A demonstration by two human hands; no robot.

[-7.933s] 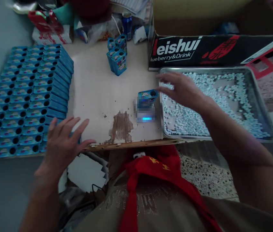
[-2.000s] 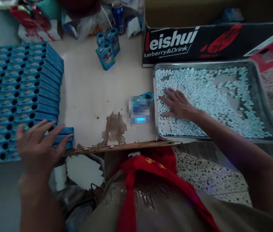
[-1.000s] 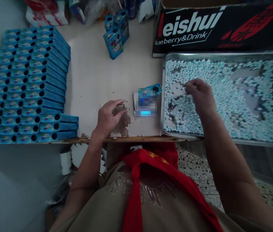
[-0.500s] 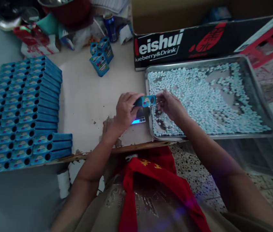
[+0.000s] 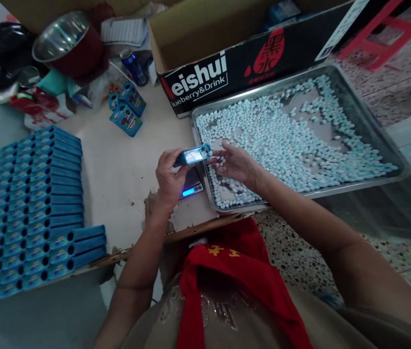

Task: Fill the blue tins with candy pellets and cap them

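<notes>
My left hand [image 5: 171, 175] is closed around a small blue candy box [image 5: 192, 155], held sideways above the digital scale [image 5: 191, 186], whose display glows blue. A round hole at the box's right end faces my right hand [image 5: 236, 165]. That hand is palm up over the left edge of the metal tray [image 5: 309, 195], fingers slightly curled, with a few pale candies [image 5: 222, 161] on them. Fingertips and box end are close together; whether they touch I cannot tell. Many pale blue-white candies [image 5: 274, 140] lie spread across the tray.
Rows of blue boxes [image 5: 45, 203] stand at the table's left. Several loose blue boxes [image 5: 127, 118] sit farther back, near a blue can [image 5: 133, 68]. A black carton [image 5: 241, 63] stands behind the tray. A metal bowl [image 5: 67, 43] and bags crowd the back left.
The view has shifted, so the tray and carton appear farther left. The box's shiny face has tilted toward me. My right hand has turned palm up, its fingers opening out slightly beside the hole.
</notes>
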